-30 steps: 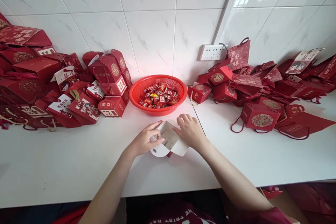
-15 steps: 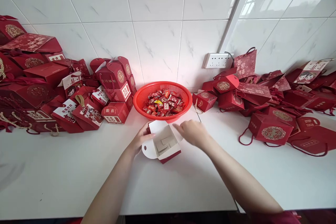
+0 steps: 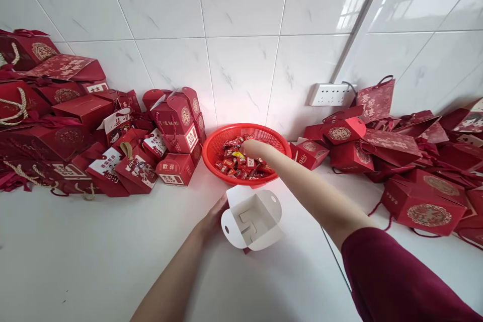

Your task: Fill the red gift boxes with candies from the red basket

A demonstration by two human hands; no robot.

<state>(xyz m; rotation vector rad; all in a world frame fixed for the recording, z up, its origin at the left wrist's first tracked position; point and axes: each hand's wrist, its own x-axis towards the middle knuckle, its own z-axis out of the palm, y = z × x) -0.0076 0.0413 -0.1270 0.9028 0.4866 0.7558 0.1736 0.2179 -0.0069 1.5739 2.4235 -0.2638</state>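
An open paper candy box (image 3: 256, 221), white inside with its flaps spread, stands on the white table in front of the basket. My left hand (image 3: 215, 219) holds it by its left side, with the fingertips out of sight behind the box. The red plastic basket (image 3: 210, 142) holds a pile of wrapped candies (image 3: 231, 163), mostly red with one yellow. Over the middle of that pile, my right hand (image 3: 253, 149) reaches down among the candies. Its fingers are hidden, and I cannot see whether they grip any.
Red gift boxes (image 3: 175, 168) are stacked left of the basket, beside a large heap of boxes with rope handles (image 3: 68, 138). More red boxes (image 3: 426, 206) pile up on the right. A power strip (image 3: 332, 94) is on the tiled wall (image 3: 241, 0) behind.
My right hand has moved from the box's right flap forward into the basket. The box's flaps now spread wider. The view has shifted, while my left hand stays at the box.
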